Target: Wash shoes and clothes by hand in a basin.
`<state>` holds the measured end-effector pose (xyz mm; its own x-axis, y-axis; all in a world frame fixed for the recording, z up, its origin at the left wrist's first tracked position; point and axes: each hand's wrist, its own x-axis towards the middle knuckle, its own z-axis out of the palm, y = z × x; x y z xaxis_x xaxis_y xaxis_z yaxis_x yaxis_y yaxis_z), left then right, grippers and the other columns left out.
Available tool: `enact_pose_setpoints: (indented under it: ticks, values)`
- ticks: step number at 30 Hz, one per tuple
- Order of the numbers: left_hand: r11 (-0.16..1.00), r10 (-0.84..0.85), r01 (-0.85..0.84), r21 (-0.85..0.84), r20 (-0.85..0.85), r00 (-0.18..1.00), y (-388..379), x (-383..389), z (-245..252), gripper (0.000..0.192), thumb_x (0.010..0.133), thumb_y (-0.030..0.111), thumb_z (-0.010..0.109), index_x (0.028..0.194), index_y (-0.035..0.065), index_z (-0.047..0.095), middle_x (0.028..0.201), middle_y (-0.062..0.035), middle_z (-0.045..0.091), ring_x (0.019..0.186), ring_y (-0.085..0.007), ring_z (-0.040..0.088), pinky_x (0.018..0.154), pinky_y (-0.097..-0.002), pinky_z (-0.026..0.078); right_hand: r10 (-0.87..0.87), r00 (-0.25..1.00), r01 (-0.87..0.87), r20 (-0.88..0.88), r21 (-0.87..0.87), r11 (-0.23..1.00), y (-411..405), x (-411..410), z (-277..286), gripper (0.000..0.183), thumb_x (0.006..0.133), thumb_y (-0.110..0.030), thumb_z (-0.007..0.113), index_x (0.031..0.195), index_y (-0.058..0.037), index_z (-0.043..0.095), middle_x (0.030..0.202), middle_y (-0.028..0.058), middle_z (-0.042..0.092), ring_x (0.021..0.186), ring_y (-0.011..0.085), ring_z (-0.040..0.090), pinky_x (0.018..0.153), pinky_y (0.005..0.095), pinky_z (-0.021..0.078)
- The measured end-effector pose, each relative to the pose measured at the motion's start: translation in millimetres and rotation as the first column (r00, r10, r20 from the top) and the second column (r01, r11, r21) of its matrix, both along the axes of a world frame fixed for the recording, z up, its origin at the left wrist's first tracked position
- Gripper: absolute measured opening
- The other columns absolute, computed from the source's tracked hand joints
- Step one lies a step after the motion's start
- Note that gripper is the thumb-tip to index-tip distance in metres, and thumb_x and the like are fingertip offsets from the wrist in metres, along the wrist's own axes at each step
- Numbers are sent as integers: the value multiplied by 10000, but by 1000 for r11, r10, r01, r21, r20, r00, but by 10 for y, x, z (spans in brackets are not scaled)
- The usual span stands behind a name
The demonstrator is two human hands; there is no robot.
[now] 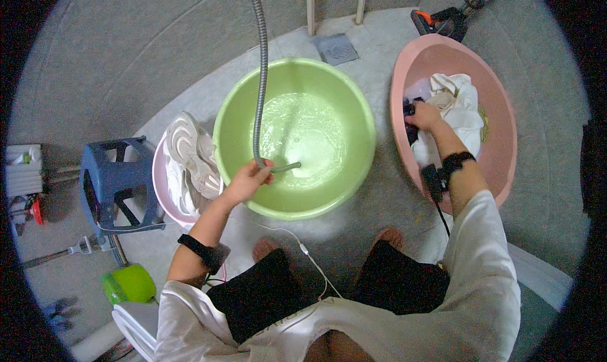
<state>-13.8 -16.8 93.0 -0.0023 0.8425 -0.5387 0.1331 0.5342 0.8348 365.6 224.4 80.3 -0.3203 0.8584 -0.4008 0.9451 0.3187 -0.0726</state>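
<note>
My left hand [249, 181] is closed around the lower end of a flexible metal hose [261, 87], whose short grey tip points into a large green plastic basin [369, 139]. Water [308, 125] with a rippled surface lies in that basin. At the right stands a pink oval tub [507, 139] with wet laundry in it. My right hand [423, 116] grips a dark cloth [410, 130] at the tub's left side. White clothes [460, 110] lie beside and beneath that hand, and a yellowish piece [483, 125] shows at their right edge.
A small pink basin [159, 191] holding white shoes [192, 153] touches the green basin's left side. Farther left are a blue plastic stool [102, 186] and a bright green container [128, 284]. A floor drain cover [336, 49] lies behind. A white cable [310, 257] runs between my feet.
</note>
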Motion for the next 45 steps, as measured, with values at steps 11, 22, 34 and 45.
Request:
enact_pose_setpoints:
  ticks: [11, 22, 34, 45]
  values:
    - [980, 161, -155, -128, 37, 986, 332, -39, -12, 193, 811, 208, 472, 919, 51, 438, 732, -61, 538, 615, -121, 534, 572, -236, 457, -91, 995, 94, 27, -136, 986, -255, 514, 423, 317, 729, -273, 497, 970, -69, 523, 927, 167, 544, 852, 295, 523, 743, 354, 400]
    - [960, 266, -263, -93, 29, 963, 88, -198, -202, 186, 811, 169, 466, 933, 33, 434, 731, -62, 535, 654, -133, 545, 582, -228, 448, -118, 666, 541, -736, 368, 757, 242, -212, 525, 326, 792, -196, 422, 1061, -18, 464, 995, 201, 509, 933, 319, 480, 817, 346, 357]
    - [989, 98, -91, -118, 57, 994, 161, -88, -168, 173, 813, 184, 467, 905, 41, 437, 706, -33, 527, 617, -103, 512, 551, -211, 414, 68, 912, 86, 405, -350, 933, -379, 351, 144, 397, 625, -255, 588, 963, -51, 545, 882, 143, 565, 830, 266, 535, 756, 349, 403]
    - [994, 31, -24, -109, 65, 997, 121, -39, -102, 175, 811, 188, 470, 899, 41, 437, 703, -39, 527, 606, -110, 511, 567, -223, 421, 51, 994, -51, 99, -6, 999, -294, 254, 12, 678, 615, -262, 621, 1195, -104, 305, 1134, 149, 409, 907, 332, 478, 775, 393, 405]
